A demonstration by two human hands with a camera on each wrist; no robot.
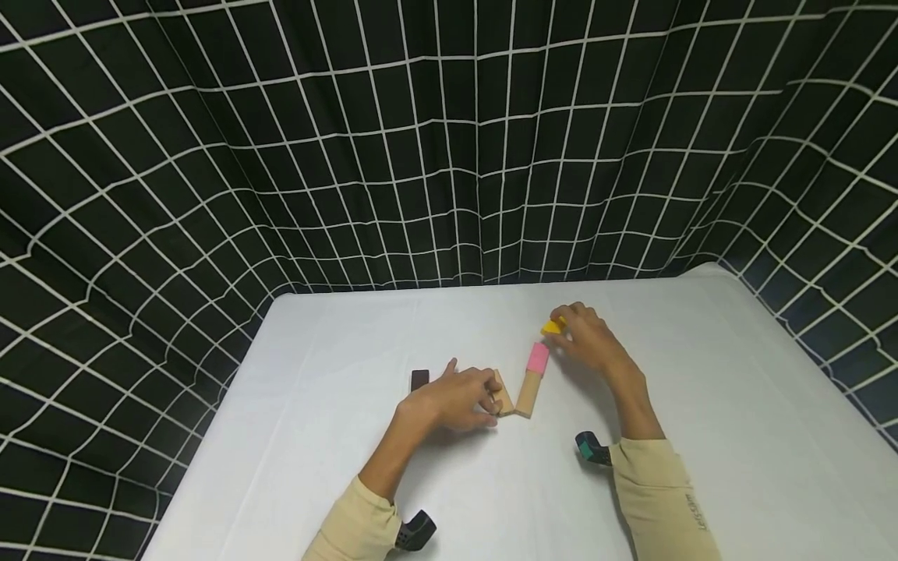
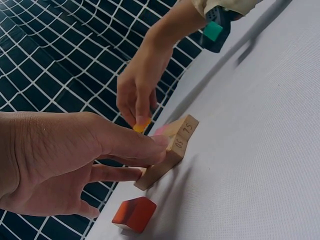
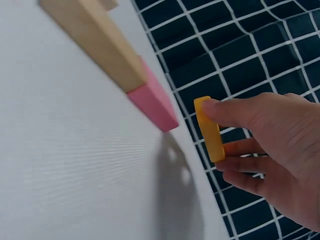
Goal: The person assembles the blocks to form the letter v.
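Observation:
My right hand (image 1: 588, 336) pinches a yellow block (image 3: 210, 130) between thumb and fingers. It is held just beyond the far end of a pink block (image 1: 538, 358). That pink block lies end to end with a plain wooden block (image 1: 529, 393). A second wooden block (image 1: 503, 392) meets it at the near end, so they form a V. Thumb and fingers of my left hand (image 1: 457, 397) are at this second block and seem to grip it, partly hiding it. Printed numbers show on the wooden blocks' ends in the left wrist view.
A red and dark block (image 2: 135, 214) lies to the left of my left hand; its dark top (image 1: 419, 379) shows in the head view. All lie on a white-covered table (image 1: 337, 335). Black curtains with a white grid (image 1: 435, 156) stand behind and at the sides.

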